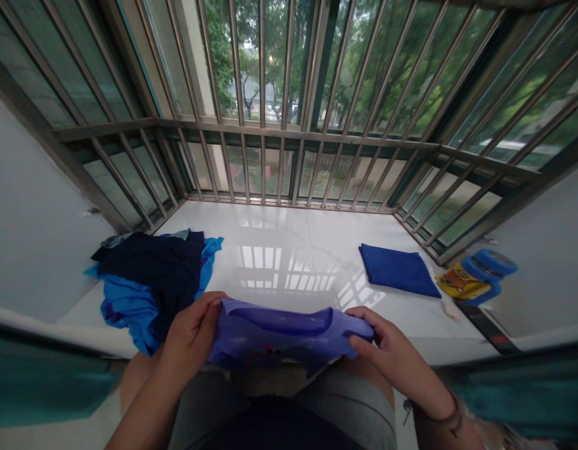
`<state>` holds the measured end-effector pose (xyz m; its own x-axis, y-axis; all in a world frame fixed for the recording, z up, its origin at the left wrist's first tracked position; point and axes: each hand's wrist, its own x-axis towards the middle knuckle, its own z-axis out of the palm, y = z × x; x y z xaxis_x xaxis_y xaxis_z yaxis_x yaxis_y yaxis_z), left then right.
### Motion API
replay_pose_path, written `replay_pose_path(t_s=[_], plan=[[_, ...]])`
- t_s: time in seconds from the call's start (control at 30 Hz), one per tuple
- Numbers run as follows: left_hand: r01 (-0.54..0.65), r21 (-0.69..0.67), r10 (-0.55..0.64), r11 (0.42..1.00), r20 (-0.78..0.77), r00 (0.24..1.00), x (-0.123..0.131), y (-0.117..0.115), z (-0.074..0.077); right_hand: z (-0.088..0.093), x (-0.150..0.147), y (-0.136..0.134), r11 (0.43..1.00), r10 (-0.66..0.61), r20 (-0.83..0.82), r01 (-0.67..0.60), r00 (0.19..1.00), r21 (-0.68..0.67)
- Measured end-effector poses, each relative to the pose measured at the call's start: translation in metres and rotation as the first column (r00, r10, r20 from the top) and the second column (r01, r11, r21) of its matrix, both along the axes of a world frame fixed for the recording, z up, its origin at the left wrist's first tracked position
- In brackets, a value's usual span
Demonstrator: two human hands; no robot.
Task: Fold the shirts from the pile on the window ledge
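A purple shirt with a small print on its front is stretched between my hands above my lap. My left hand pinches it by its upper left corner, at the shoulder. On the other side my right hand grips the right shoulder or sleeve between thumb and fingers. The wide neckline faces up between them. To the left lies a heap of crumpled clothes, a dark navy garment on top of a bright blue one. A neatly folded blue garment rests on the right of the white ledge.
The glossy white ledge runs up to a barred window. At its right end stand a yellow jar with a blue lid and a dark flat object. Green curtains hang at both sides.
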<state>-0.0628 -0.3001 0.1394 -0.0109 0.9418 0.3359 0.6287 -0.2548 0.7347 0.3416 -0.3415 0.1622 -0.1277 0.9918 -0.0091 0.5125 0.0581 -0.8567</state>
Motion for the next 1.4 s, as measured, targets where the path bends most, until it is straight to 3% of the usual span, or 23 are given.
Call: replay_pose_path(t_s=[0.23, 0.33, 0.5, 0.73, 0.8, 1.0, 1.17, 1.27, 1.33, 1.4], plan=[[0.147, -0.007, -0.147, 0.989, -0.125, 0.981, -0.013, 0.005, -0.003, 0.009, -0.006, -0.008, 0.996, -0.082, -0.007, 0.082, 0.997, 0.031], [0.14, -0.087, -0.152, 0.986, -0.159, 0.975, -0.008, 0.009, -0.008, 0.012, -0.007, -0.01, 0.987, -0.138, 0.005, 0.137, 0.99, 0.081], [0.077, -0.128, -0.09, 0.989, -0.097, 0.991, -0.008, 0.021, -0.021, 0.015, -0.005, -0.013, 0.979, -0.168, 0.025, 0.164, 0.985, 0.12], [0.251, -0.177, -0.255, 0.952, -0.002, 0.967, -0.022, 0.029, -0.04, 0.015, 0.002, -0.015, 0.973, -0.191, 0.07, 0.18, 0.979, 0.144], [0.204, -0.157, -0.201, 0.966, 0.036, 0.979, -0.02, 0.029, -0.043, 0.013, 0.003, -0.013, 0.967, -0.214, 0.085, 0.199, 0.973, 0.159], [-0.106, 0.033, 0.105, 0.994, 0.029, 0.994, -0.002, 0.015, -0.04, 0.009, 0.008, -0.009, 0.966, -0.208, 0.186, 0.171, 0.96, 0.196], [-0.352, 0.291, 0.379, 0.89, -0.043, 0.924, -0.019, -0.018, -0.031, 0.018, 0.036, -0.015, 0.995, 0.009, 0.251, -0.033, 0.968, 0.092], [-0.359, 0.392, 0.407, 0.847, -0.045, 0.912, -0.039, -0.035, -0.023, 0.018, 0.05, -0.016, 0.989, 0.143, 0.286, -0.149, 0.948, 0.0], [-0.36, 0.434, 0.437, 0.826, -0.088, 0.895, -0.047, -0.04, -0.015, 0.011, 0.054, -0.015, 0.991, 0.112, 0.299, -0.128, 0.948, 0.035], [-0.371, 0.425, 0.478, 0.826, -0.178, 0.86, -0.051, -0.039, -0.008, 0.001, 0.052, -0.014, 0.988, -0.006, 0.278, -0.036, 0.961, 0.147]])
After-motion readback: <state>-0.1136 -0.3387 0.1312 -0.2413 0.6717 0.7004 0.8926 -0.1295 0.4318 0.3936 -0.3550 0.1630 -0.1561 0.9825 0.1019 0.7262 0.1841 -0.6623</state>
